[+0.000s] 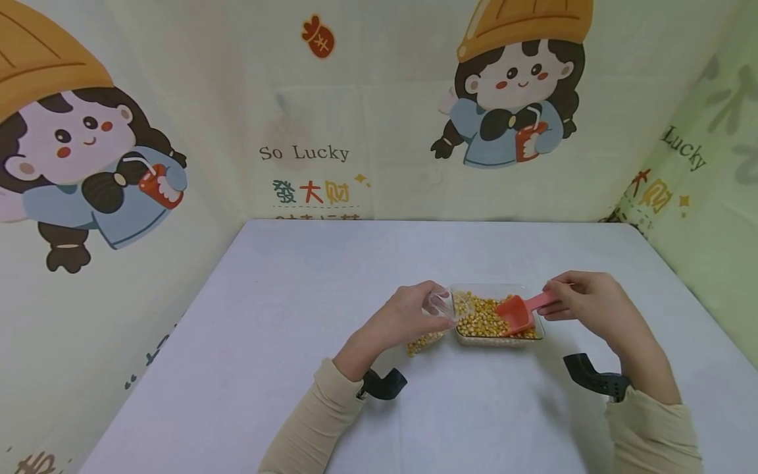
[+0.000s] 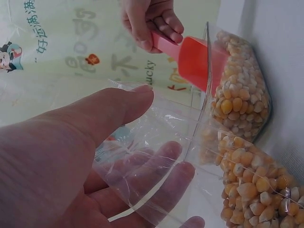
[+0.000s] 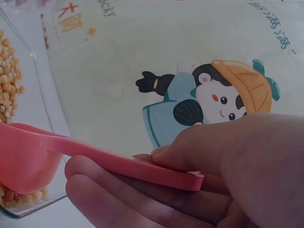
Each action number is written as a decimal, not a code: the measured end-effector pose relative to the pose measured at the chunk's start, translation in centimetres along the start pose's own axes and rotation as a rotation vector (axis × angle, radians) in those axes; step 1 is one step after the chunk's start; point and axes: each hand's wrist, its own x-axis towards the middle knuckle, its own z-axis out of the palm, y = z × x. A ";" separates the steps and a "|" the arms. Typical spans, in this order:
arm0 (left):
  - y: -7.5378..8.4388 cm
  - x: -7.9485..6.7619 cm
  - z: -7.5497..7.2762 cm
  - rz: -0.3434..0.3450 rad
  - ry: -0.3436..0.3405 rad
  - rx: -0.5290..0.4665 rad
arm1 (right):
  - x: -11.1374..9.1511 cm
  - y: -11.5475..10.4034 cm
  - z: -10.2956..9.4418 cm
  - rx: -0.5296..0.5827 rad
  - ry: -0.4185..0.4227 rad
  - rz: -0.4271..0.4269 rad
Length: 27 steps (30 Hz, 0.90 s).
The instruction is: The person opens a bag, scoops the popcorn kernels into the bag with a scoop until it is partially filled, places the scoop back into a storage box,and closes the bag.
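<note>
A clear plastic bag (image 2: pixel 156 118) with corn kernels (image 2: pixel 256 185) in its lower part stands beside the glass container. My left hand (image 1: pixel 408 313) holds the bag's upper edge, the thumb on one side and the fingers spread on the other, so its mouth gapes. My right hand (image 1: pixel 583 303) pinches the handle of a pink scoop (image 3: pixel 28 156) between thumb and fingers. The scoop's bowl dips into the kernels in the rectangular glass container (image 1: pixel 497 341), near its right end. In the left wrist view, the scoop (image 2: pixel 194 61) shows behind the container's rim.
A white table (image 1: pixel 284 289) carries the bag and container. Printed cloth (image 1: pixel 391 118) hangs behind it and along both sides. Black wrist mounts (image 1: pixel 595 378) sit on both forearms, low over the table.
</note>
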 end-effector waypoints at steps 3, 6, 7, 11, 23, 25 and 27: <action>0.0 0.0 0.0 0.004 0.002 -0.001 | 0.1 0.1 -0.3 0.039 -0.032 0.009; -0.1 0.0 0.0 0.007 0.001 -0.003 | 0.2 0.3 -0.4 0.075 -0.054 0.023; -0.1 0.1 0.0 0.007 0.000 -0.003 | 0.3 0.4 -0.4 0.089 -0.059 0.032; -0.1 0.1 0.0 0.007 -0.001 -0.003 | 0.6 0.7 -0.3 0.143 -0.071 0.054; -0.1 0.2 0.1 0.007 -0.001 0.000 | 1.4 1.8 0.3 0.183 -0.070 0.073; -0.1 0.2 0.1 0.007 0.000 -0.001 | 1.3 1.9 0.4 0.194 -0.067 0.068; -0.1 0.2 0.1 0.008 -0.001 0.000 | 1.3 1.9 0.5 0.207 -0.062 0.068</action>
